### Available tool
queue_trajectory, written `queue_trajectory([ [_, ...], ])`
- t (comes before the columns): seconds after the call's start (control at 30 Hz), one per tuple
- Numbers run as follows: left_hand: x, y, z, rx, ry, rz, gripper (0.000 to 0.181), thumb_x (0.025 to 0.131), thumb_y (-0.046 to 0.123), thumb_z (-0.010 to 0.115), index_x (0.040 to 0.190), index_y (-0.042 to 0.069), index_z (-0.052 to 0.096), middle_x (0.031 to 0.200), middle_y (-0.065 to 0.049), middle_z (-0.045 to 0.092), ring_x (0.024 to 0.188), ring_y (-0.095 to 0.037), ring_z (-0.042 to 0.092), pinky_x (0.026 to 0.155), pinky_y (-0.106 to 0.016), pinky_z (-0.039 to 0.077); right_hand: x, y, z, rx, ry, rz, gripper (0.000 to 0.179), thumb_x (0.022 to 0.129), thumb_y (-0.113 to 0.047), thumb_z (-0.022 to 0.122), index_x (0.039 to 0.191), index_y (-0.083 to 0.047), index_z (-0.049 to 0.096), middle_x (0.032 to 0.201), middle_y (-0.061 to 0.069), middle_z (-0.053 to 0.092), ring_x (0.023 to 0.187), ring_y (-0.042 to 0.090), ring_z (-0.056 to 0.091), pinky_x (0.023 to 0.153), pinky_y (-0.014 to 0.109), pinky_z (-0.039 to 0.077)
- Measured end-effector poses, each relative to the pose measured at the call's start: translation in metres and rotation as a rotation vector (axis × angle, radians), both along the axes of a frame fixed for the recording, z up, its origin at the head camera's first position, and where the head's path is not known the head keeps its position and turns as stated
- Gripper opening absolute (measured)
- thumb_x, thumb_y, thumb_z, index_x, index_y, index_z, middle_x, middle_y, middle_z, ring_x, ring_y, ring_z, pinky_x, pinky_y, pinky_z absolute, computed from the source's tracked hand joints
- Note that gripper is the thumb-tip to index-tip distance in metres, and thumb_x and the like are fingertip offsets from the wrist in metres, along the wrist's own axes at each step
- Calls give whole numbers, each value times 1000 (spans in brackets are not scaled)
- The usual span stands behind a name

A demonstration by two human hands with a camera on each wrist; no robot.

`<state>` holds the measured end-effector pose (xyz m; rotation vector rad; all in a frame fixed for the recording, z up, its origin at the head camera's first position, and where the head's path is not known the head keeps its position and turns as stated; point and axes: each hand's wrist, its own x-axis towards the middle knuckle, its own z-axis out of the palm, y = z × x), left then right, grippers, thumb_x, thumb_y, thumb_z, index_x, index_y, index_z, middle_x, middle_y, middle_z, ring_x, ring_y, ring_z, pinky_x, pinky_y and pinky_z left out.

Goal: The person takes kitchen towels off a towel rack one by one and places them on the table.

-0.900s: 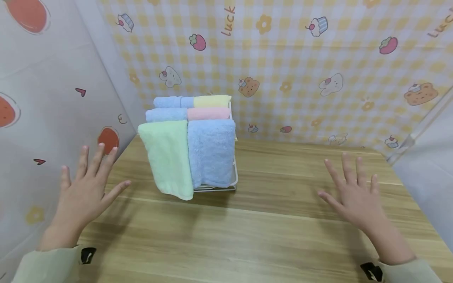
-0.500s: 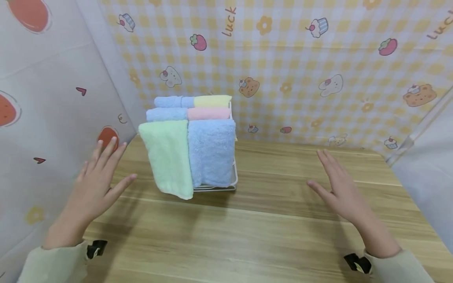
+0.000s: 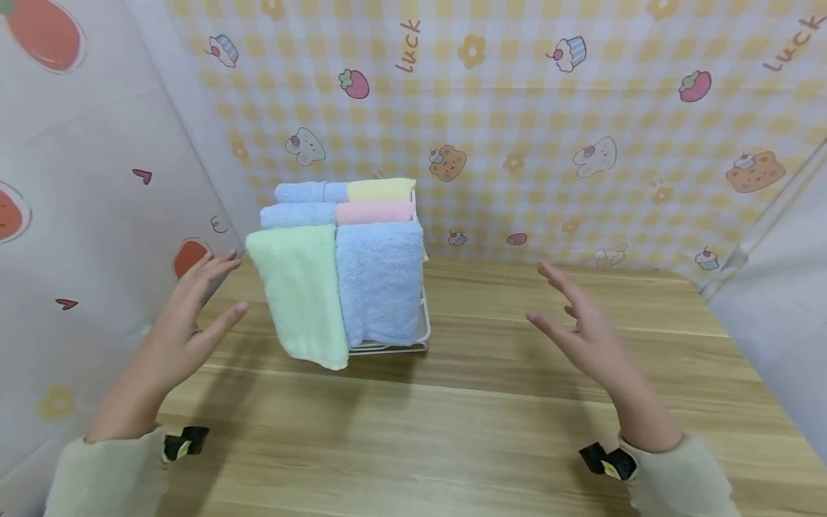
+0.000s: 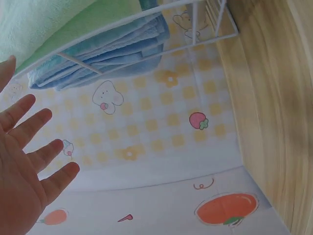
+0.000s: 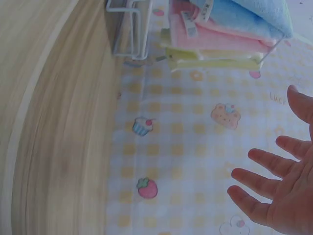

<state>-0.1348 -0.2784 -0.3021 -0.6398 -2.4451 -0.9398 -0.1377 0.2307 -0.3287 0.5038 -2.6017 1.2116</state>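
A white wire rack [image 3: 423, 332] stands on the wooden table [image 3: 452, 431] near the back left corner. Several folded towels hang over it: a green towel [image 3: 298, 294] and a blue towel [image 3: 380, 281] in front, a pink one [image 3: 375, 212] and a yellow one [image 3: 381, 189] behind. My left hand [image 3: 194, 305] hovers with straight fingers just left of the green towel, holding nothing. My right hand [image 3: 571, 319] is spread open to the right of the rack, apart from it. The left wrist view shows the left hand [image 4: 24, 161] below the rack [image 4: 215, 24]; the right wrist view shows the right hand [image 5: 283, 191] apart from the pink towel [image 5: 220, 34].
Patterned sheets form a wall on the left [image 3: 77, 215] and at the back [image 3: 581, 129], close behind the rack. A pale panel [image 3: 775, 301] closes the right side. Bare wooden tabletop lies in front of and to the right of the rack.
Both hands have moved forward and inward toward the rack, turning from palms-down to palms facing each other. The towels and rack have not moved.
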Motion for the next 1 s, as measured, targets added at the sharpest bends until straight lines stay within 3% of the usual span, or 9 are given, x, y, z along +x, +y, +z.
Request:
queue_trajectory([
  [0.1, -4, 3, 0, 57, 7, -5, 53, 94, 3, 63, 145, 6, 47, 155, -17, 39, 153, -17, 18, 118, -71, 10, -4, -10, 1, -18, 8, 12, 70, 97, -22, 65, 156, -32, 29, 159, 10, 37, 145, 41, 35, 101, 75, 36],
  [0.2, -7, 7, 2, 80, 14, 17, 49, 96, 3, 61, 143, 8, 49, 152, -6, 44, 151, -10, 23, 125, -42, 19, -7, -23, 2, -44, 11, 20, 66, 97, -21, 64, 155, -28, 33, 157, 10, 41, 144, 38, 37, 102, 73, 38],
  [0.33, -11, 13, 5, 104, 26, 55, 44, 98, 4, 59, 141, 10, 52, 140, 20, 48, 143, -2, 33, 106, -7, 26, -11, -41, 5, -113, 20, 46, 61, 98, -17, 63, 152, -23, 38, 153, 8, 45, 142, 35, 40, 102, 72, 39],
  [0.4, -14, 16, 6, 125, 42, 61, 41, 98, 3, 58, 138, 8, 55, 134, 27, 49, 136, 3, 39, 102, -7, 31, -12, -49, 6, -153, 23, 68, 58, 98, -15, 63, 151, -22, 40, 152, 9, 47, 142, 34, 42, 102, 72, 38],
  [0.57, -21, 21, 7, 205, 97, 73, 31, 96, -4, 58, 127, -3, 59, 119, 28, 57, 119, 6, 52, 91, -6, 41, -16, -72, 8, -219, 9, 114, 55, 98, -15, 62, 149, -20, 43, 147, 9, 52, 139, 30, 46, 104, 68, 40],
  [0.8, -28, 28, 12, 228, 150, 132, 29, 93, -4, 63, 122, -5, 63, 112, 33, 57, 110, 7, 55, 83, -6, 42, -19, -97, 18, -273, 29, 120, 55, 95, -16, 66, 146, -22, 47, 137, 5, 62, 131, 22, 55, 103, 61, 45],
  [1.0, -31, 32, 15, 270, 173, 119, 26, 91, -7, 63, 116, -9, 63, 106, 32, 60, 106, 7, 58, 76, -6, 44, -21, -117, 27, -352, 47, 166, 52, 95, -13, 66, 144, -20, 49, 131, 5, 66, 124, 22, 59, 96, 53, 50],
])
